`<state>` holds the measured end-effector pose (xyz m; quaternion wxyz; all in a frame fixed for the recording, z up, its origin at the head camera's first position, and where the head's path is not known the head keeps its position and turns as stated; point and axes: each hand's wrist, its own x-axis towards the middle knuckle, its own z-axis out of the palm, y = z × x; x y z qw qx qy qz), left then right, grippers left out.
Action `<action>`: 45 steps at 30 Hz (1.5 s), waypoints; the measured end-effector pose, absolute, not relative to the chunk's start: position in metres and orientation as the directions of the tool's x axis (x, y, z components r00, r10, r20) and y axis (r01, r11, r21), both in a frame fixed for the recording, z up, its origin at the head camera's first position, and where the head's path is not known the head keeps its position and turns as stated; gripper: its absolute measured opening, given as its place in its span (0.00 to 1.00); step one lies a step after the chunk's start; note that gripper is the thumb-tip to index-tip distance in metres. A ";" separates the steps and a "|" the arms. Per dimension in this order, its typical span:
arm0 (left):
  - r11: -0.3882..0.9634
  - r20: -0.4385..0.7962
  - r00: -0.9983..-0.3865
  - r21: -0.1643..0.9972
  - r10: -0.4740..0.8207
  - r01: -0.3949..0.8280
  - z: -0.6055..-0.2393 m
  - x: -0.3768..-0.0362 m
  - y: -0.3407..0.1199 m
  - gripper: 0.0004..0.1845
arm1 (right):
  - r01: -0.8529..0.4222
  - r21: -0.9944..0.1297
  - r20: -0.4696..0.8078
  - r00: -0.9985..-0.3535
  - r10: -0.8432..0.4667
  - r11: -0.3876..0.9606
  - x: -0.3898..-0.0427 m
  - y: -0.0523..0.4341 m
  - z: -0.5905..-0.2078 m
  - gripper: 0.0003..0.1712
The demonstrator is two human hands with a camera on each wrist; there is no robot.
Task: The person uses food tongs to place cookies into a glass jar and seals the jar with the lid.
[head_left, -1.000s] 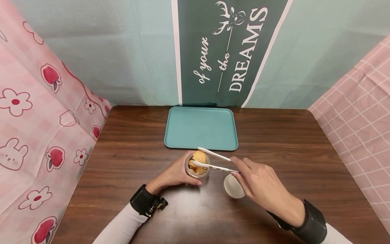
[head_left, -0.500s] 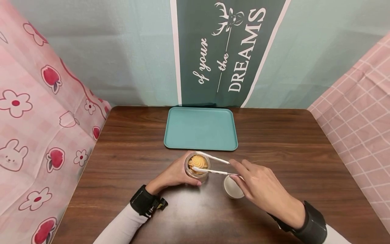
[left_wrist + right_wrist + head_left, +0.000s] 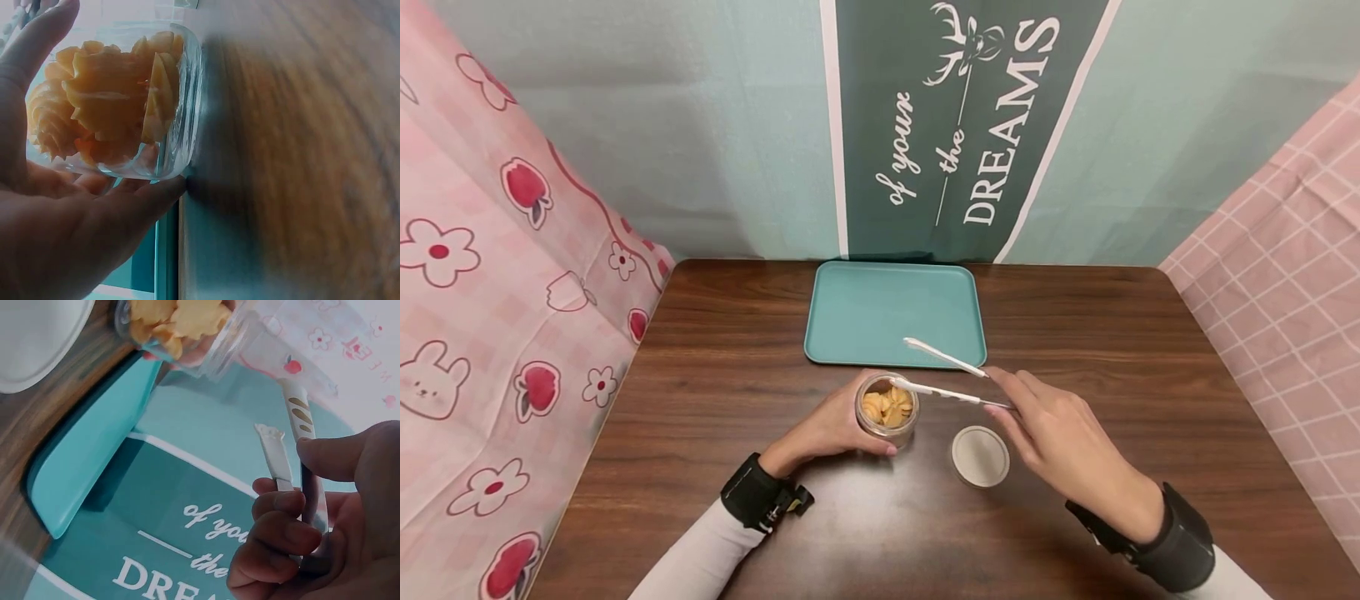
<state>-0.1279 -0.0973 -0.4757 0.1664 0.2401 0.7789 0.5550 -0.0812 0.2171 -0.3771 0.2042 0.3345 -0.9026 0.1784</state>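
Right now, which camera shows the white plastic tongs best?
The head view: the white plastic tongs show whole, arms apart and empty above the glass cookie jar, pinched in the right hand. The right wrist view shows only both arms near the fingers. The left wrist view barely shows them.

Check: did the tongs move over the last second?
Yes. The tongs in the right hand moved right and toward the tray, off the jar.

The left hand [image 3: 831, 429] hides the jar's [image 3: 886, 408] near side.
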 end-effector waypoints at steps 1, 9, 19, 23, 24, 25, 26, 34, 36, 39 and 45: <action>0.273 0.005 -0.830 0.943 0.557 0.189 -0.475 -0.128 -0.097 0.52 | -0.677 -0.186 0.493 -0.691 -0.528 0.712 -0.083 0.219 -0.378 0.33; 0.264 0.020 -0.827 0.943 0.561 0.202 -0.473 -0.129 -0.097 0.50 | -0.630 -0.192 0.481 -0.729 -0.488 0.752 -0.094 0.231 -0.389 0.23; 0.274 0.010 -0.833 0.942 0.554 0.194 -0.475 -0.128 -0.098 0.50 | -0.547 -0.230 0.406 -0.806 -0.431 0.805 -0.109 0.242 -0.403 0.24; 0.279 0.011 -0.832 0.940 0.555 0.198 -0.476 -0.128 -0.098 0.51 | -0.518 -0.247 0.377 -0.830 -0.411 0.819 -0.114 0.247 -0.411 0.23; 0.283 0.012 -0.832 0.938 0.554 0.202 -0.476 -0.128 -0.097 0.51 | -0.513 -0.249 0.371 -0.834 -0.408 0.822 -0.115 0.249 -0.413 0.22; 0.285 0.012 -0.832 0.937 0.554 0.203 -0.476 -0.128 -0.097 0.51 | -0.505 -0.255 0.362 -0.841 -0.403 0.825 -0.116 0.251 -0.415 0.22; 0.286 0.012 -0.832 0.936 0.554 0.204 -0.475 -0.127 -0.097 0.51 | -0.498 -0.257 0.355 -0.846 -0.398 0.828 -0.117 0.252 -0.418 0.22; 0.290 0.013 -0.833 0.934 0.554 0.207 -0.475 -0.127 -0.096 0.51 | -0.421 -0.294 0.248 -0.900 -0.357 0.858 -0.127 0.263 -0.429 0.20; 0.286 0.014 -0.831 0.936 0.555 0.207 -0.475 -0.127 -0.096 0.51 | -0.402 -0.302 0.219 -0.912 -0.347 0.864 -0.129 0.265 -0.431 0.20; 0.280 0.015 -0.830 0.938 0.558 0.205 -0.475 -0.127 -0.096 0.51 | -0.382 -0.300 0.193 -0.922 -0.336 0.874 -0.132 0.267 -0.435 0.21; 0.294 0.007 -0.829 0.933 0.559 0.205 -0.475 -0.127 -0.096 0.52 | -0.364 -0.302 0.159 -0.930 -0.330 0.881 -0.137 0.273 -0.443 0.21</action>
